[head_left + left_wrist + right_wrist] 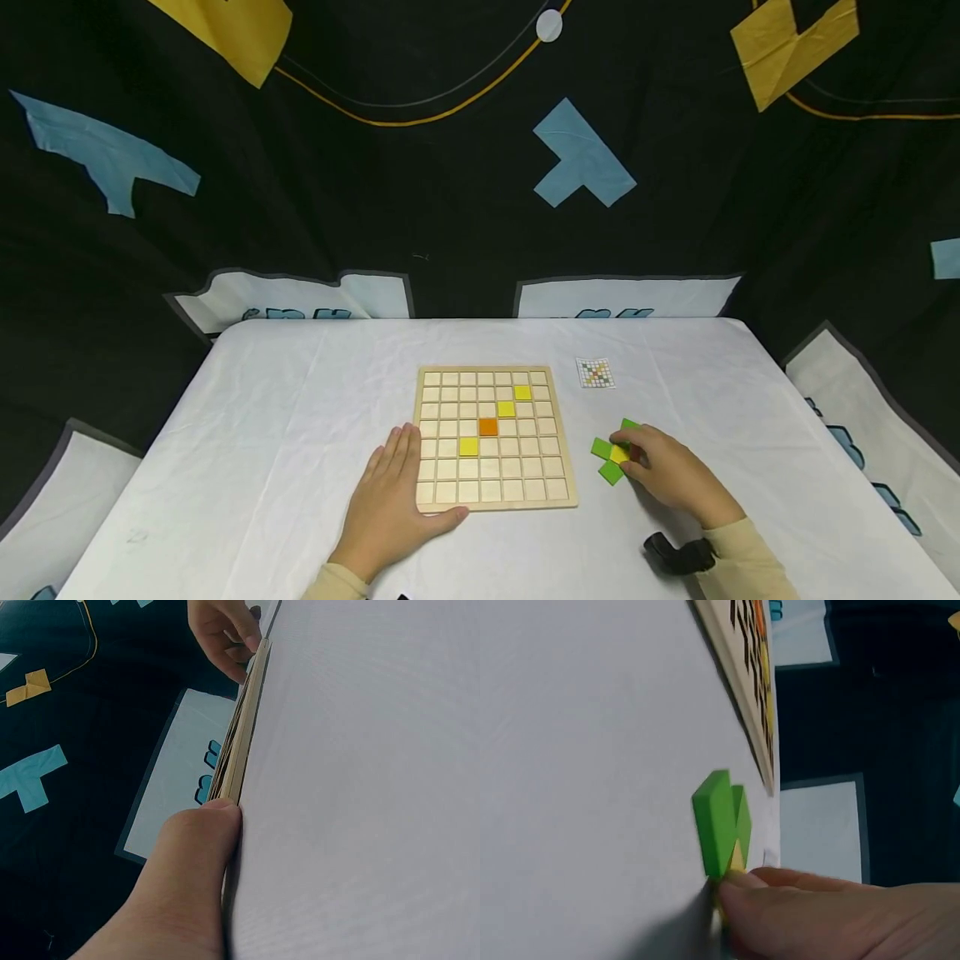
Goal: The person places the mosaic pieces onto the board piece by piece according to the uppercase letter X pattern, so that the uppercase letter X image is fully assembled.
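Note:
A wooden grid board (525,490) lies flat on the table, with three yellow tiles (506,409) and one orange tile (488,427) forming a diagonal on it. Along its left edge rests my left hand (392,500), fingers straight and thumb by the front corner; the left wrist view shows the thumb (191,847) touching the board's edge (247,727). Right of the board, my right hand (675,471) pinches a yellow tile (619,454) between thumb and fingertips. Green tiles (611,472) lie around that yellow one, partly hidden by the fingers. Close up, one green tile (716,821) stands beside the fingertips.
A small printed pattern card (596,373) lies behind the green tiles, right of the board. White cloth covers the table (300,400). A black curved device (675,554) is strapped at the right wrist. Dark fabric with taped shapes hangs behind the table.

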A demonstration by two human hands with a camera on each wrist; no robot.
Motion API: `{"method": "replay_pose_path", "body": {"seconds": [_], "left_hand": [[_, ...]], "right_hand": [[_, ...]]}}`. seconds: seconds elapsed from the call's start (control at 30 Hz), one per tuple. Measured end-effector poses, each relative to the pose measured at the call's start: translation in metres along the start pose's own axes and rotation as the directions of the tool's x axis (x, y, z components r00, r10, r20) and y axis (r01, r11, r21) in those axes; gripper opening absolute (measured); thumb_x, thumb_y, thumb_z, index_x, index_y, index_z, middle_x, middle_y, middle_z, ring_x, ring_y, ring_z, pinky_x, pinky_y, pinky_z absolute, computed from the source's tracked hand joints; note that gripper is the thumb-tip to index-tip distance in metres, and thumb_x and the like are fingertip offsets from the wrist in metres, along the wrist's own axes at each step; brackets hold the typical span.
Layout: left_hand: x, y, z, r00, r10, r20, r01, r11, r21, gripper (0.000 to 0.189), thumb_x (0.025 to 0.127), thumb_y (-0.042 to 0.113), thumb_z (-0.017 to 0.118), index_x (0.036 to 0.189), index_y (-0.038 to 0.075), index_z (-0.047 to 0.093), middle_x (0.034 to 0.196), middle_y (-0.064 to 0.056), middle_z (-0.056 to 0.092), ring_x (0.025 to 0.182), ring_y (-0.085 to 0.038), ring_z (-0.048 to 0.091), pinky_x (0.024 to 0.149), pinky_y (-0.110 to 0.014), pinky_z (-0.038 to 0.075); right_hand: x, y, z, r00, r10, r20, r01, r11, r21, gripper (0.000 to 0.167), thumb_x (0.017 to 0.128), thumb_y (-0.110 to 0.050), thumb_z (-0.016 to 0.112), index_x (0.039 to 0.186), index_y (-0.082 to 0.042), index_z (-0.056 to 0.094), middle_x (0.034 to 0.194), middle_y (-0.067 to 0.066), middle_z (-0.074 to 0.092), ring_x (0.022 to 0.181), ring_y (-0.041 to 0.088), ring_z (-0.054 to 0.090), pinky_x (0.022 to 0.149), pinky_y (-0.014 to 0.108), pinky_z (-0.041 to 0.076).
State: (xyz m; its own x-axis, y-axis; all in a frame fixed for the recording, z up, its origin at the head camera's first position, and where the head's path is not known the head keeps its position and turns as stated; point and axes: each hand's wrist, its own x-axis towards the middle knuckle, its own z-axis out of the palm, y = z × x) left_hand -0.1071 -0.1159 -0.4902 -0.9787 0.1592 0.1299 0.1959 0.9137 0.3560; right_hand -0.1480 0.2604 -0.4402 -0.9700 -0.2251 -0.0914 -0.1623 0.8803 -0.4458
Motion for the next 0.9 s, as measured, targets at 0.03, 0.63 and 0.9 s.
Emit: {"method": "replay_pose_path", "body": {"seconds": [0.03,0.63,0.9], "left_hand": [[0.0,0.0,0.0,1.0,-0.001,0.0,0.001,1.0,0.0,0.129,0.07,0.089,0.055,0.156,-0.002,0.02,0.165,-0.014,0.017,0.155,-0.03,0.016,0.125,-0.049,0.018],[0.0,-0.001,0.001,1.0,0.001,-0.001,-0.001,1.0,0.001,0.129,0.071,0.089,0.054,0.156,-0.001,0.02,0.166,-0.014,0.017,0.155,-0.03,0.016,0.125,-0.049,0.018],[0.0,-0.002,0.002,1.0,0.001,-0.003,-0.001,1.0,0.003,0.129,0.071,0.089,0.054,0.156,-0.001,0.02,0.166,-0.014,0.017,0.155,-0.03,0.016,0.125,-0.049,0.018]], "right_hand": [[0.0,0.001,0.0,1.0,0.001,0.003,-0.001,1.0,0.005,0.036,0.089,-0.011,0.072,0.124,-0.012,0.066,0.088,-0.003,0.058,0.08,0.012,0.051,0.073,0.033,0.046],[0.011,-0.006,0.001,0.998,0.002,-0.057,0.003,0.997,0.082,0.019,0.09,-0.01,0.071,0.106,-0.017,0.063,0.089,-0.002,0.063,0.074,0.012,0.052,0.067,0.027,0.044],[0.032,-0.051,0.02,0.991,-0.086,-0.104,0.105,0.974,0.201,0.021,0.09,-0.011,0.072,0.11,-0.015,0.066,0.096,-0.001,0.066,0.058,0.009,0.047,0.05,0.023,0.045]]}}
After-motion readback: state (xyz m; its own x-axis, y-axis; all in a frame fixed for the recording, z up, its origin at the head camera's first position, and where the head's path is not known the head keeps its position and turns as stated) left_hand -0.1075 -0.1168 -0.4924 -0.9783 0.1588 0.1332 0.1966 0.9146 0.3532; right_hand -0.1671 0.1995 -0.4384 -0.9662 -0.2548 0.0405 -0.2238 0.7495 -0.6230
